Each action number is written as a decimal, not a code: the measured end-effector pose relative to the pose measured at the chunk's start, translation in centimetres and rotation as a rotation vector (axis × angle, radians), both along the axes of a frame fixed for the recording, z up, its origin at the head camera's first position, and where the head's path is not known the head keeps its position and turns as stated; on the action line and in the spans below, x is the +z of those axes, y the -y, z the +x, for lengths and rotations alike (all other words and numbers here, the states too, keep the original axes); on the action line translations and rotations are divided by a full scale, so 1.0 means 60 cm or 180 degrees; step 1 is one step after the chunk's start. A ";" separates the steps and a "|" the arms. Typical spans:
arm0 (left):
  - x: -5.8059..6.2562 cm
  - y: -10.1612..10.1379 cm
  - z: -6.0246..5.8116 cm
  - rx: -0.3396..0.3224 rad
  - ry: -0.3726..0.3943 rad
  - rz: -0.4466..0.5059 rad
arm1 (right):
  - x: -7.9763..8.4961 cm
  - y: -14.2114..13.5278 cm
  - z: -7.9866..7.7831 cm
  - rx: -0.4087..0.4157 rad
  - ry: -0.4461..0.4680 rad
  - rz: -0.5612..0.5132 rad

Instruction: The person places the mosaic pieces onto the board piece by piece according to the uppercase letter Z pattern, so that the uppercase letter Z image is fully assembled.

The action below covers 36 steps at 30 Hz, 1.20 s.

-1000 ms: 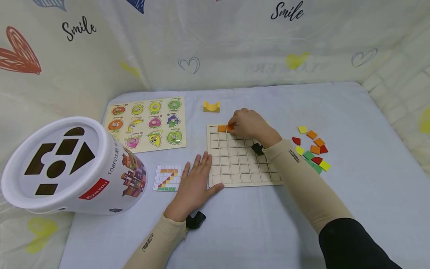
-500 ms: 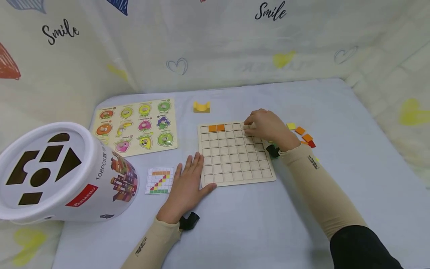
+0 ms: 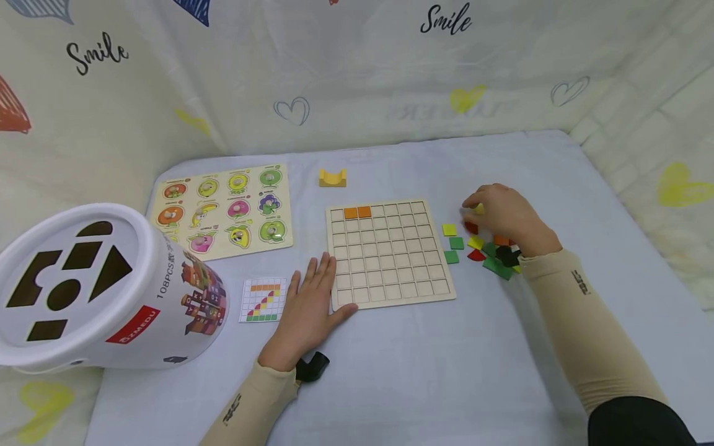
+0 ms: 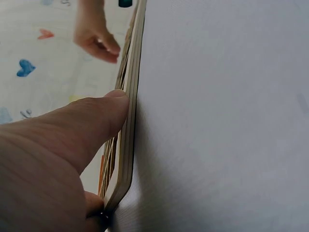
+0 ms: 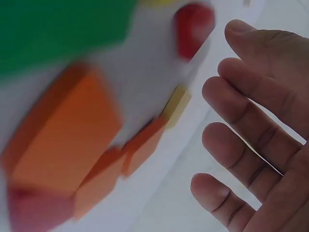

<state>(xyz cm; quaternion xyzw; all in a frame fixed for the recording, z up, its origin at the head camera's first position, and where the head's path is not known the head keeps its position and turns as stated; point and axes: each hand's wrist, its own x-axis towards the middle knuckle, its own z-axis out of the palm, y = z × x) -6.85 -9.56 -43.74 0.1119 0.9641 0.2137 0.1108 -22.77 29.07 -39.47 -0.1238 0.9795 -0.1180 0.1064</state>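
Observation:
My left hand lies flat, its fingers along the left side of a wooden grid board and the thumb at the near corner. In the left wrist view that thumb rests on the board's edge. Two orange square tiles sit side by side in the board's far row. My right hand hovers over loose coloured pieces right of the board, partly hiding them. In the right wrist view its fingers are spread and hold nothing, beside a red piece, an orange block and a green piece.
A printed pattern card lies left of my left hand. Behind it is a fruit picture board, with a large white tub at the left. A yellow arched block stands beyond the grid board. Yellow and green squares lie near its right edge.
My right hand has left the orange tiles in the board's far row and moved right to the loose pieces. My left hand stays at the board's edge. The head view has shifted slightly.

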 end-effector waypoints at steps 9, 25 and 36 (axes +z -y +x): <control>-0.002 0.003 0.000 0.0004 -0.0018 0.0005 | 0.002 -0.057 0.008 -0.0212 0.0196 0.0111; -0.004 0.005 -0.002 0.0010 -0.0011 -0.0025 | 0.008 -0.077 0.014 -0.0188 0.0222 0.0259; -0.006 0.001 -0.001 0.0006 -0.0036 0.0004 | 0.001 -0.068 0.011 -0.0035 0.0130 0.0131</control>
